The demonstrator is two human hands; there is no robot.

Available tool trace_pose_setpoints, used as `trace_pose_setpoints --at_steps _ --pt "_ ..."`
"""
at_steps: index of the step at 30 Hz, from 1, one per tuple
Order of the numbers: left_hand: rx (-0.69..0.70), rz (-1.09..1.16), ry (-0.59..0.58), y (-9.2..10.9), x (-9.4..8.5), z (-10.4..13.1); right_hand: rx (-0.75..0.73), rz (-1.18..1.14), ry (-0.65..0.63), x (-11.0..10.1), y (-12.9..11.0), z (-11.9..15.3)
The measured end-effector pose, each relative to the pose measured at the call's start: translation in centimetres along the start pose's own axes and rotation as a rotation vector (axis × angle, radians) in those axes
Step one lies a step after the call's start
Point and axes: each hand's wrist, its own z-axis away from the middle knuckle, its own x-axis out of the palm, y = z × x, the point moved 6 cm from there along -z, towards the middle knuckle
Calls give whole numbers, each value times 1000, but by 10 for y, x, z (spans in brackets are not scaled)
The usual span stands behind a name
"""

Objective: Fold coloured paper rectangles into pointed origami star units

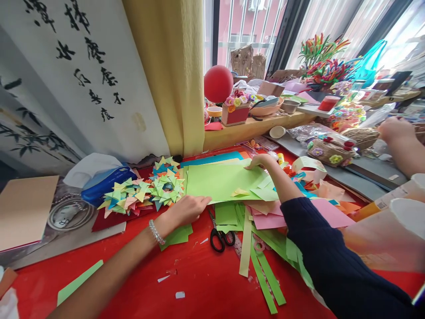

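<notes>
A light-green paper sheet (219, 177) lies over other coloured sheets at the back of the red table. My left hand (189, 209), a beaded bracelet at its wrist, pinches the sheet's near edge. At the far right part of the sheet, my right hand (260, 161) bends its fingers down over the edge and grips it. A small yellow scrap (240, 192) rests on the sheet's near right part. Black-handled scissors (222, 238) lie just right of my left hand, their blades partly under green paper pieces (227, 215).
Folded-paper star wreaths (128, 195) sit left of the sheet, beside a blue object (106, 184). Green strips (265, 279) and pink paper (265, 217) spread nearer. Translucent containers (385, 235) stand at the right. Another person's hand (398, 129) is by a decorated twine basket (332, 151).
</notes>
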Motion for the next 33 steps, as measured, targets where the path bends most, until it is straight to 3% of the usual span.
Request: trace_pose_setpoints --at_steps 4,11,17,25,33 --pt "-9 19 4 -1 0 0 117 68 -258 15 5 5" --pt "-18 2 5 0 0 0 136 72 -366 20 1 16" --pt "-25 -12 7 1 -1 -1 118 24 -350 22 7 21" --pt "-21 -29 17 1 0 -4 101 -2 -300 32 12 1" --pt "-45 -68 41 7 4 -9 143 -66 -65 40 7 -8"
